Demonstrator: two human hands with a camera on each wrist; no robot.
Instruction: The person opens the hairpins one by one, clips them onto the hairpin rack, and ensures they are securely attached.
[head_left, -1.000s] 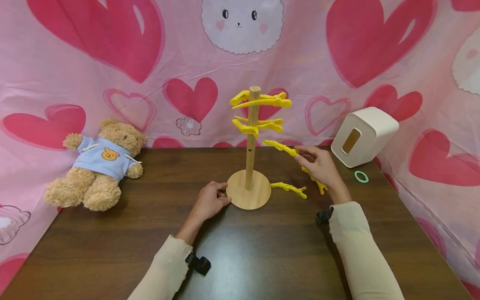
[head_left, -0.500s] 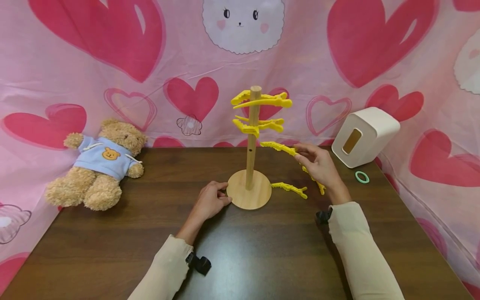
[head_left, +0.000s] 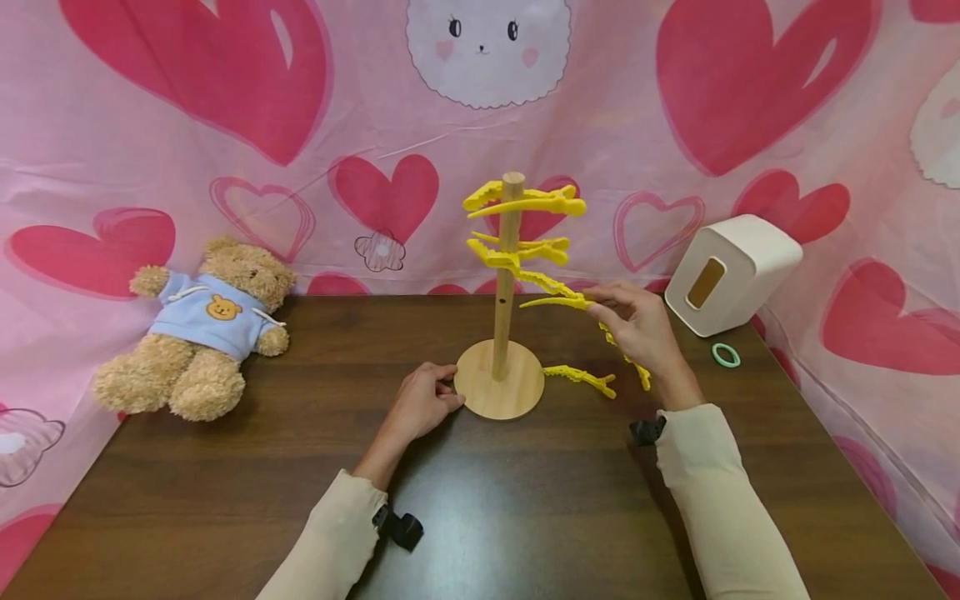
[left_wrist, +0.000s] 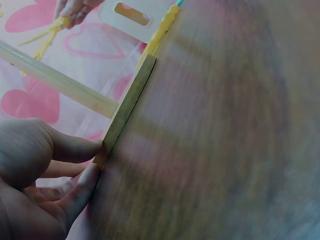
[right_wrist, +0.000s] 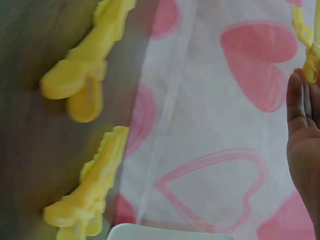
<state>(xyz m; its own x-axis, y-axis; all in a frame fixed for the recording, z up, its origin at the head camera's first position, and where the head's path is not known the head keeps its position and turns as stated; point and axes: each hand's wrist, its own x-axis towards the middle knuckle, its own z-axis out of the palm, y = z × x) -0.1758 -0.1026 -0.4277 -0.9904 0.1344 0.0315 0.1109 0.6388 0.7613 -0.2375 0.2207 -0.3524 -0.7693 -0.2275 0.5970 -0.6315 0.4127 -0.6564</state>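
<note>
My right hand [head_left: 637, 327] pinches the tail of a yellow hair clip [head_left: 555, 292], whose two arms are spread apart just right of the wooden post [head_left: 501, 321]. Two yellow clips grip the post higher up, an upper one [head_left: 525, 202] and a lower one [head_left: 495, 255]. With thumb and fingers, my left hand [head_left: 426, 402] holds the left edge of the round base [head_left: 498, 404]; the left wrist view shows the fingertips at the rim [left_wrist: 127, 112]. In the right wrist view, the pinched clip [right_wrist: 311, 62] is partly cut off by the frame.
On the table [head_left: 480, 517], one yellow clip [head_left: 581, 377] lies beside the base and another [head_left: 637, 367] partly under my right hand. A white box [head_left: 731, 271] and a green ring [head_left: 726, 355] are at the right, a teddy bear [head_left: 202, 325] at the left.
The clip in my right hand has gone from closed to spread apart, after shifting slightly left toward the post. My left hand remains at the base.
</note>
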